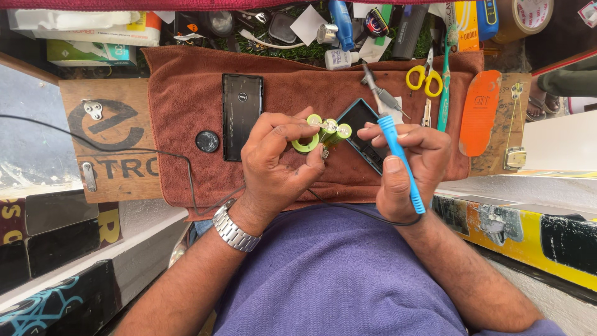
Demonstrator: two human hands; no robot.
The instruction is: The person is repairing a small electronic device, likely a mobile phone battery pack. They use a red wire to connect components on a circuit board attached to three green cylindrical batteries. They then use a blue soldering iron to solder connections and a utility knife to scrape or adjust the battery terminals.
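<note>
Left hand grips our green cells; right hand holds the soldering iron, perhaps tip-down; we steady both.

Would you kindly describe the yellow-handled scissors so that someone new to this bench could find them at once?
Start from the brown towel spread across the bench and follow its far edge toward the right side. The scissors lie there, just left of an upright teal toothbrush and beyond the right hand holding the blue soldering iron. Their two bright yellow finger loops set them apart from every neighbouring tool.
</note>
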